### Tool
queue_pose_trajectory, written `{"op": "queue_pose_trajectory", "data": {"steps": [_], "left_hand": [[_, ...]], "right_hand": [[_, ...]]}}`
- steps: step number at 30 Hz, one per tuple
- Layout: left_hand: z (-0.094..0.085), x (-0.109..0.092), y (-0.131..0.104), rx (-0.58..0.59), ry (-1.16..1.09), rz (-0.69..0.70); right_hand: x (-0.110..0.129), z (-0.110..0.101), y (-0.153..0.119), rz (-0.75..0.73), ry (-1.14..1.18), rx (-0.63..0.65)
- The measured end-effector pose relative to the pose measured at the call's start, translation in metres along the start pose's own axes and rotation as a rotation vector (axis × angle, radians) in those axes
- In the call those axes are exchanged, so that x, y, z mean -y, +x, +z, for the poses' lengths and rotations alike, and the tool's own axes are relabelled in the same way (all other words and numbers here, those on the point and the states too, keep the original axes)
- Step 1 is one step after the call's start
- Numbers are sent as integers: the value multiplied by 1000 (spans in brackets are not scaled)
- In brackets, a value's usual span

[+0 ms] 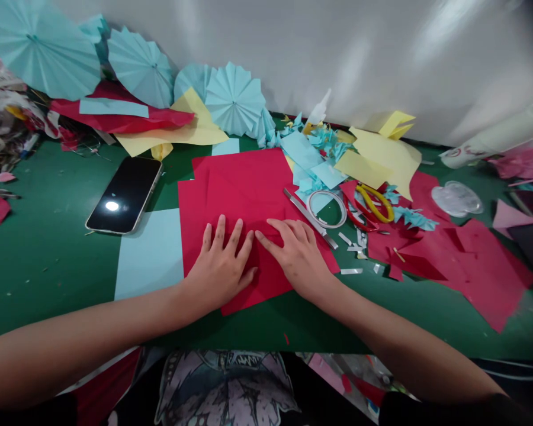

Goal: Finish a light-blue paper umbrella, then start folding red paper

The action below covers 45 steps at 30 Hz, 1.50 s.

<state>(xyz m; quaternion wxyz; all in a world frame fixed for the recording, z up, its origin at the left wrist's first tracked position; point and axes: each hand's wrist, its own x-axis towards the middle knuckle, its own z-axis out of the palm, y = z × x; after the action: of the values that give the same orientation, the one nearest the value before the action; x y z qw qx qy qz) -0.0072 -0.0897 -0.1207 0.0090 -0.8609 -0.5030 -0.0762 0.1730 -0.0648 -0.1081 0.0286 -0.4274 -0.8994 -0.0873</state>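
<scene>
Red paper sheets point(244, 177) lie overlapping in the middle of the green table. My left hand point(222, 266) rests flat on them with its fingers spread. Beside it, my right hand point(299, 254) also lies on the red paper, fingers extended, its thumb near the left hand's fingers. Neither hand grips anything. A silver cutter point(311, 218) lies just beyond the right hand on the edge of the red paper, next to a roll of tape point(326, 225). Light blue paper point(153, 254) sticks out from the left side of the red sheets.
A phone point(125, 195) lies at left. Pleated blue paper fans point(234, 99) lean along the wall. Yellow-handled scissors point(375, 203), red paper scraps point(471, 254) and yellow paper point(386, 157) are at right. A glue bottle point(317, 112) stands at the back.
</scene>
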Motion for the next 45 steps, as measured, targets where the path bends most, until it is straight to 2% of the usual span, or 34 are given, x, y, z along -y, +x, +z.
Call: {"op": "queue_pose_trajectory", "data": {"steps": [6, 10, 14, 17, 21, 25, 31, 35, 39, 41, 45], "left_hand": [[-4, -2, -2, -7, 52, -30], [-7, 0, -4, -51, 61, -20], [-11, 13, -1, -176, 88, 37], [-15, 28, 5, -213, 117, 17], [-15, 43, 10, -173, 89, -11], [-10, 50, 11, -147, -56, 60], [-4, 51, 4, -179, -190, 121], [-1, 48, 1, -178, -178, 212], [1, 47, 1, -204, -157, 280], [0, 48, 1, -177, -164, 291], [-3, 49, 1, -43, -214, 300]], "right_hand": [[1, -1, 0, 14, 24, -13], [0, 1, -1, 14, 45, -32], [-5, 6, -2, 10, 80, -96], [-12, 8, -2, 24, 86, -162], [-19, 8, 0, 39, 69, -229], [-19, 8, 2, 37, 86, -263], [-12, 11, 9, -67, 195, -281], [-8, 15, 15, -134, 297, -245], [-6, 20, 17, -139, 394, -214], [-6, 22, 17, -128, 419, -203], [-6, 23, 16, -139, 469, -205]]}}
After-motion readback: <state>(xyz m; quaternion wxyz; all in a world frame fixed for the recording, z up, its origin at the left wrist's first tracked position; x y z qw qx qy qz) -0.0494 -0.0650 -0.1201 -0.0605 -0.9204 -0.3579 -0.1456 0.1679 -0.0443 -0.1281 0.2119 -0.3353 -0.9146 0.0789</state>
